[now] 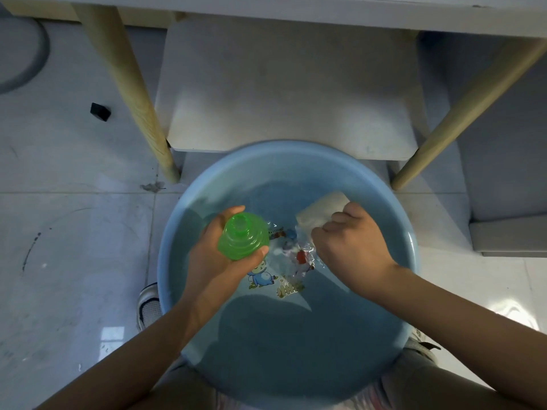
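Note:
A round light-blue basin (pixel 411 244) stands on the floor between my feet, with shallow water and a cartoon print on its bottom. My left hand (pixel 216 261) grips a translucent green ribbed cup (pixel 242 238) above the basin's left half, its open mouth facing up toward me. My right hand (pixel 352 244) is curled around a pale white cloth or sponge (pixel 321 210) over the basin's right half, and water runs off it onto the print. Most of the cloth is hidden in my fist.
A white stool or low table (pixel 284 90) with pale wooden legs (pixel 133 93) stands just behind the basin. A small black object (pixel 100 111) lies on the grey tiled floor at the left. My shoes (pixel 148 303) flank the basin.

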`<action>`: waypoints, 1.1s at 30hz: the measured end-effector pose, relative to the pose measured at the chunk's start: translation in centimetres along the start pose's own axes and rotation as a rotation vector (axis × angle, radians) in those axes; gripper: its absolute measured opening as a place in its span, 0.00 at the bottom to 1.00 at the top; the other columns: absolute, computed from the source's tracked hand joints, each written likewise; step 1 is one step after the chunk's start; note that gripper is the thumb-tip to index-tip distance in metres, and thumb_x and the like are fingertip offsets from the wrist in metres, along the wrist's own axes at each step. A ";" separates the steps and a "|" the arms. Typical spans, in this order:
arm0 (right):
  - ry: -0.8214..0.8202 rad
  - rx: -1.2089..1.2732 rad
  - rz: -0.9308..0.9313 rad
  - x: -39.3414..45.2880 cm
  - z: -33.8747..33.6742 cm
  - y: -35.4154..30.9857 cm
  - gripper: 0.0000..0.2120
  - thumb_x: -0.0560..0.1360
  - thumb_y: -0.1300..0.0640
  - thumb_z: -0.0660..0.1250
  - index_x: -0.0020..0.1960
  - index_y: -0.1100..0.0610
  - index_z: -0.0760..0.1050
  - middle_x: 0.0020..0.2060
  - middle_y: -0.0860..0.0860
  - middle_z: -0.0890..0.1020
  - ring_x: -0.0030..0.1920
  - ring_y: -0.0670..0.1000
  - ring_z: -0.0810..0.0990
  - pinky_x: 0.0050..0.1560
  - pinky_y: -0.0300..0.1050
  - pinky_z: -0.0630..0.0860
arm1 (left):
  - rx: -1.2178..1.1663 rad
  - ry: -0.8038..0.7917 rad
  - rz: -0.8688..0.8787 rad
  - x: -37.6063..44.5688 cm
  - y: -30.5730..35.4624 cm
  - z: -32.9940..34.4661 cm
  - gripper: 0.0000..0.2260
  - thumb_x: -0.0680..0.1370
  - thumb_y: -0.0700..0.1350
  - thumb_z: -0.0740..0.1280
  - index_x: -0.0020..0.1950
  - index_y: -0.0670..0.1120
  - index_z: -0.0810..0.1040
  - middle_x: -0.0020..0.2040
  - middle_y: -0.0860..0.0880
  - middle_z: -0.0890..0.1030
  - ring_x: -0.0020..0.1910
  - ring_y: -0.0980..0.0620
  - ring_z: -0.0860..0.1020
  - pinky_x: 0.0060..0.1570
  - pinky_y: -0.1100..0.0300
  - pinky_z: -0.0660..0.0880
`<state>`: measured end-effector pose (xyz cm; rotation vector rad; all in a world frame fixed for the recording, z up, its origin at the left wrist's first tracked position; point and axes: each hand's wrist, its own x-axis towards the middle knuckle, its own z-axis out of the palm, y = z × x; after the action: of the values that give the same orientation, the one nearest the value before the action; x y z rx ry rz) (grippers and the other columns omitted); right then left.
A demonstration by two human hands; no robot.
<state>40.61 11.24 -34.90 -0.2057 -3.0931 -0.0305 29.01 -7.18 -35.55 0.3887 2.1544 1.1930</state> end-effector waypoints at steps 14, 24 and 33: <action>0.083 -0.017 0.044 -0.2 -0.5 -1.4 0.11 0.59 0.65 0.67 0.26 0.54 0.68 0.20 0.49 0.69 0.27 0.54 0.71 0.41 0.45 0.60 | 0.047 0.053 0.064 -0.3 0.0 -0.9 0.28 0.62 0.53 0.77 0.58 0.65 0.72 0.50 0.59 0.81 0.50 0.59 0.79 0.52 0.58 0.76; -0.363 0.885 0.698 -0.2 -6.9 1.6 0.18 0.75 0.50 0.66 0.30 0.56 0.68 0.28 0.49 0.70 0.33 0.49 0.69 0.32 0.37 0.64 | 0.078 -0.131 0.278 -2.0 7.1 -4.6 0.28 0.59 0.56 0.78 0.57 0.62 0.75 0.49 0.61 0.81 0.50 0.61 0.79 0.54 0.65 0.74; -0.534 0.948 0.584 -0.4 -22.1 3.7 0.13 0.77 0.58 0.64 0.35 0.58 0.74 0.32 0.53 0.76 0.34 0.50 0.74 0.33 0.36 0.70 | 0.158 -0.307 0.399 -8.2 19.1 -11.9 0.33 0.54 0.58 0.77 0.58 0.59 0.76 0.52 0.60 0.82 0.52 0.62 0.80 0.54 0.63 0.76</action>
<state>42.43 14.40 -12.79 -1.1600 -2.9124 1.6572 26.51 -8.84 -11.76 1.0403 1.9574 1.0828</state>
